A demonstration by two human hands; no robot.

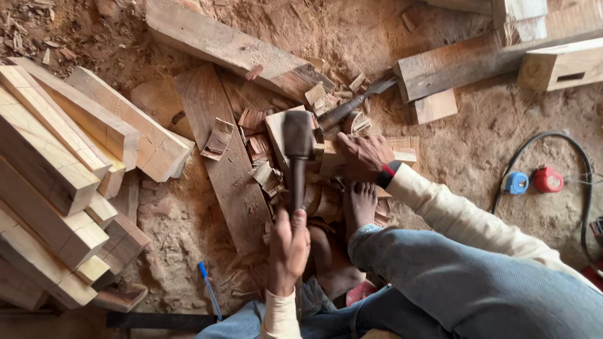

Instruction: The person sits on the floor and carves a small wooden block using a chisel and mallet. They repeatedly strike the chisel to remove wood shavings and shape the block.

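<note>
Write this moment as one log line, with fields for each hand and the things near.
left hand: grips mallet, raised | right hand: on wood block | bare foot beside block | chisel behind | wood chips around

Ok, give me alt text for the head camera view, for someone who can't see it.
A seated person's left hand raises a wooden mallet while the right hand holds a chisel against a small wood block. Bare foot, wood chips, stacked timber blocks and sawdust floor surround them.

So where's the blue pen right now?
The blue pen lies on the sawdust floor at lower centre-left of the head view, just left of the left hand, right of the stacked wood blocks.
</note>
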